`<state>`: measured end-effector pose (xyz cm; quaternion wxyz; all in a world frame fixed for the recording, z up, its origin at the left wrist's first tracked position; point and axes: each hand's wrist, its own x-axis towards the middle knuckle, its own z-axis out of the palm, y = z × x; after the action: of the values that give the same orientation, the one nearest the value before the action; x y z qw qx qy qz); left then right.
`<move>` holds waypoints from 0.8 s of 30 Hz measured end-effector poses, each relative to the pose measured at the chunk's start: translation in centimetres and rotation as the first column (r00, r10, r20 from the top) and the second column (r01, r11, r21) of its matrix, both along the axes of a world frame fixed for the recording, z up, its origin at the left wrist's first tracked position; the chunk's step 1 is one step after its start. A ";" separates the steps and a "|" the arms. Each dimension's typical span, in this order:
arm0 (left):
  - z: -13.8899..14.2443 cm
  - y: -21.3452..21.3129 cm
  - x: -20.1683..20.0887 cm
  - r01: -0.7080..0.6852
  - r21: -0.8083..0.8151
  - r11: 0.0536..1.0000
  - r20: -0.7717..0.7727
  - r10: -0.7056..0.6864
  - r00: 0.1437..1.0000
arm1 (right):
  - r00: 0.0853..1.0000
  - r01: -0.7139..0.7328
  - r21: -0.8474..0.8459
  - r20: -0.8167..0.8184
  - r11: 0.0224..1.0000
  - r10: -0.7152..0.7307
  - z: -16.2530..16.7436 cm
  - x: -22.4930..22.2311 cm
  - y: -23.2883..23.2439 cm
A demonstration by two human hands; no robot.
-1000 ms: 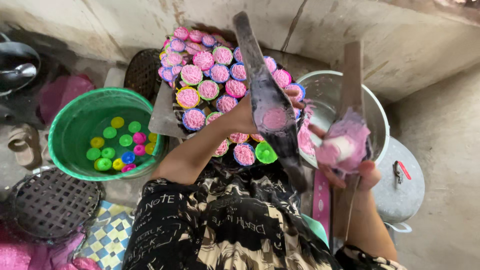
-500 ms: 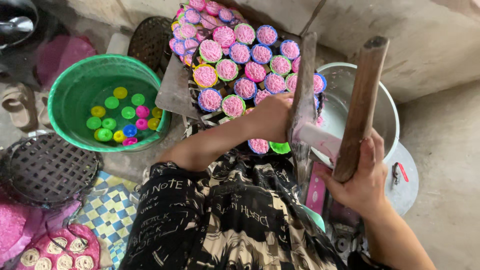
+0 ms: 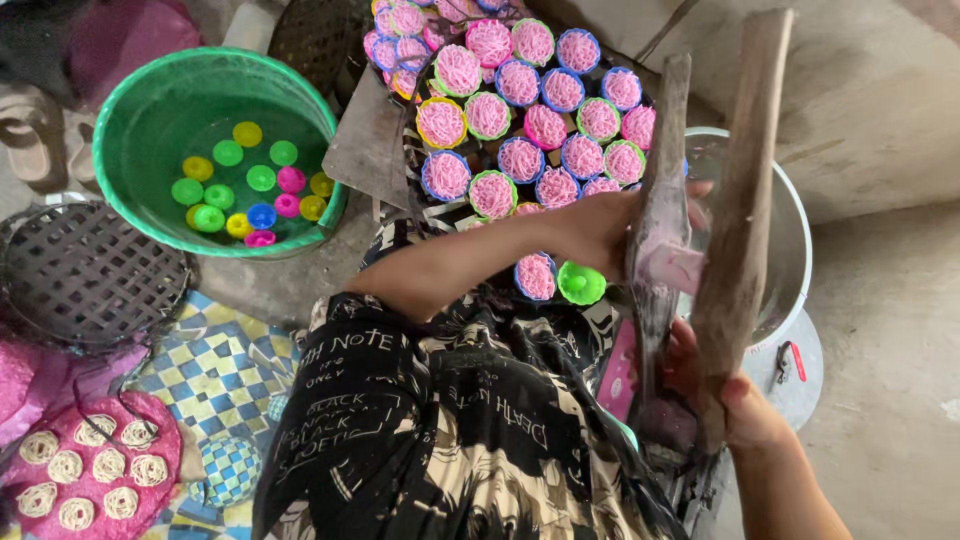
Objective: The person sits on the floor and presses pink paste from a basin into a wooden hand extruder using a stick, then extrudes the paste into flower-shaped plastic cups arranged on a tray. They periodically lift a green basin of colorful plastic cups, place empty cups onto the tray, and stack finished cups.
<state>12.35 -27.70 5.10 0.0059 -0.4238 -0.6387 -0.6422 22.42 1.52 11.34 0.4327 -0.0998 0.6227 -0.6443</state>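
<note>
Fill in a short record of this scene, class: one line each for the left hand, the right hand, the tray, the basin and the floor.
Left hand: left hand on the wooden press
Right hand: right hand grips the wooden lever
Tray: small cups of pink noodle nests
Basin: green basin, coloured cups floating in water
Floor: round pale noodle nests on a pink mat
</note>
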 end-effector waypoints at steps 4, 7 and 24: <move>4.2 -4.1 -4.6 0.496 0.683 0.537 0.053 -0.713 0.699 | 0.978 -0.030 -0.100 0.204 0.995 0.050 -0.2 1.1 0.8; 4.4 -3.8 -6.2 0.495 0.672 0.551 -0.012 -0.659 0.752 | 0.957 -0.263 -0.113 0.092 0.958 0.274 0.9 0.5 2.4; -7.2 0.4 -9.1 -0.122 0.931 0.344 0.334 -0.667 0.666 | 0.970 0.110 0.389 0.158 0.915 -0.184 -4.2 -2.7 11.2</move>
<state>3.20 -27.34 -2.15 -0.1175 -0.1928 -0.0446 -0.9732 19.70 12.70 7.19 0.4519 0.0951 0.6962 -0.5497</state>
